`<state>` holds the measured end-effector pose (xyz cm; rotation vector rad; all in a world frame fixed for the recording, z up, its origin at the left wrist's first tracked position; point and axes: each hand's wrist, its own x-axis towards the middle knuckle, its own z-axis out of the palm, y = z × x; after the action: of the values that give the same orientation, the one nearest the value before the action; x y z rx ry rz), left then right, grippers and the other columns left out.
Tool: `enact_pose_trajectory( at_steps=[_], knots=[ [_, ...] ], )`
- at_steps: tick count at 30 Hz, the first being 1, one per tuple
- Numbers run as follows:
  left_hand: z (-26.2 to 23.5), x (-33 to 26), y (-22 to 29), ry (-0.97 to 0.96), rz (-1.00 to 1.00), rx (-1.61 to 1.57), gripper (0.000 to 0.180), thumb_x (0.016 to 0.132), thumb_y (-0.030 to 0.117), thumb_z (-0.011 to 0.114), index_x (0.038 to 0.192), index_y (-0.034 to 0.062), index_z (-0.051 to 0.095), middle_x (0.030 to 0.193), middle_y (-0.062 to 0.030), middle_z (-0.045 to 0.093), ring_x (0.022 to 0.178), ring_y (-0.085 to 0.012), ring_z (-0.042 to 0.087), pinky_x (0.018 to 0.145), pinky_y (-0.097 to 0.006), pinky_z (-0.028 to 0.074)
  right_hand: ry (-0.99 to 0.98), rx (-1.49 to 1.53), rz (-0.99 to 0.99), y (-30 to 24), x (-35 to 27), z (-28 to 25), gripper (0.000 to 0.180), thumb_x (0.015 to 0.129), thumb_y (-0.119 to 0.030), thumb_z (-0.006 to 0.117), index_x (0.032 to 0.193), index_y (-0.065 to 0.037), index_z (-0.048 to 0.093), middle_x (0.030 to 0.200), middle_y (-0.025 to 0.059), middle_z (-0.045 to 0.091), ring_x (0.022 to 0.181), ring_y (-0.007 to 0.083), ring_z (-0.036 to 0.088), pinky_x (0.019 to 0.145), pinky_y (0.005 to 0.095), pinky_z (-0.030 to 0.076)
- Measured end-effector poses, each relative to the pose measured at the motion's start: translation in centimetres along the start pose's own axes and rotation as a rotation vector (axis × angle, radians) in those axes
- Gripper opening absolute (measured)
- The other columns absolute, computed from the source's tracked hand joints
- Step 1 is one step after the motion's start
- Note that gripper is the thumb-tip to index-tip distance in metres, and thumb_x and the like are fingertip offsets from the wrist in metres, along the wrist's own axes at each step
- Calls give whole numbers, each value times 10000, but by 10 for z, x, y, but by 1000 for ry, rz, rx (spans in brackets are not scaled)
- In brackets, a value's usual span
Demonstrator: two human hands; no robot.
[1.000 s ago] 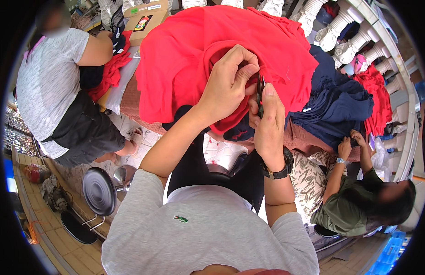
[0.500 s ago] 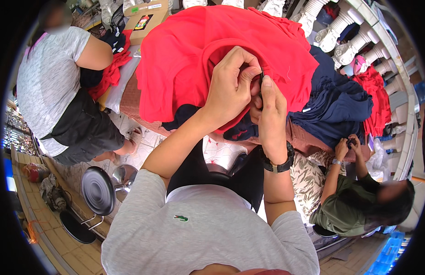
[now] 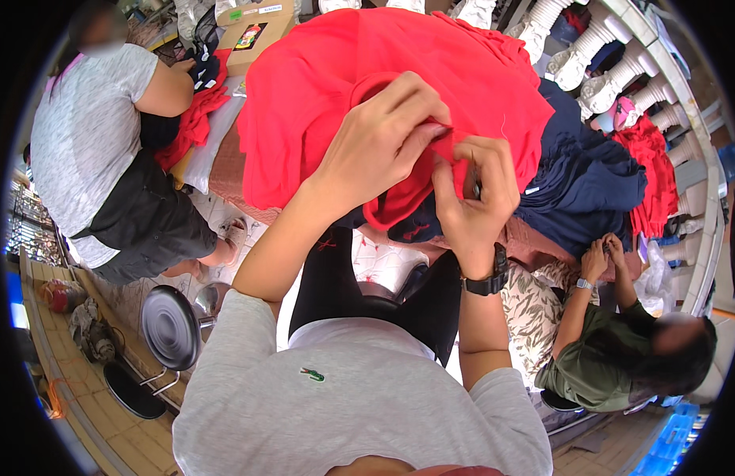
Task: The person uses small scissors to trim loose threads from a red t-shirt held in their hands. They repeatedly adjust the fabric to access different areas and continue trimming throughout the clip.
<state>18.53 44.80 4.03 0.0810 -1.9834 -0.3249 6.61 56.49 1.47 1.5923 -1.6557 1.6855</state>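
Pinching the red garment [image 3: 320,103] at its collar edge, your left hand [image 3: 383,143] and right hand [image 3: 470,202] both grip fabric, fingertips meeting so the seam lies taut between them. It drapes over the navy clothing pile [image 3: 589,190], raised toward you.

my view is bright, evenly daylit, shadows soft; fisheye bends edges into black rim; faces are blurred.
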Motion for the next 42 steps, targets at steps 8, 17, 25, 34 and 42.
enact_pose_trajectory(
  at_steps=[8, 17, 25, 34, 42],
  knots=[
    [-1, -42, 19, 182, -498, -423, 108, 942, 52, 654, 909, -39, 606, 892, -134, 635, 748, -179, 679, 679, -291, 557, 115, -56, -98, -1, -8, 5, 295, 669, 125, 720, 901, -50, 676, 875, 78, 632, 638, 182, 596, 528, 297, 462],
    [-6, -28, 11, 310, -682, -928, 160, 1051, 129, 541, 1126, 11, 619, 964, 35, 591, 854, -43, 533, 780, -221, 449, 126, 8, 36, -3, 11, 3, 406, 768, 13, 767, 1157, -69, 685, 1028, 73, 585, 630, 72, 464, 487, 223, 346],
    [-14, -2, 18, 178, -521, -1020, 315, 1012, 19, 503, 1321, -41, 494, 1262, -102, 619, 1138, -129, 565, 970, -267, 427, 139, 168, 100, 11, 48, -4, 335, 860, -6, 741, 1181, -60, 663, 852, -9, 590, 643, 27, 464, 489, 192, 322],
    [-17, 7, 11, 212, -507, -918, 347, 994, -28, 495, 1337, -44, 444, 1206, -101, 636, 1100, -100, 572, 938, -230, 430, 267, 78, 82, 21, 66, -10, 208, 841, -48, 784, 1022, -54, 680, 756, -22, 577, 592, 19, 447, 473, 198, 313],
    [-8, 7, 22, 195, -527, -726, 214, 1020, 30, 557, 1212, -10, 471, 1011, -82, 664, 909, -77, 597, 794, -237, 476, -16, 255, 53, -10, 51, 16, 90, 882, -40, 760, 937, -22, 691, 746, -13, 633, 603, 34, 510, 529, 226, 369]
  ],
)
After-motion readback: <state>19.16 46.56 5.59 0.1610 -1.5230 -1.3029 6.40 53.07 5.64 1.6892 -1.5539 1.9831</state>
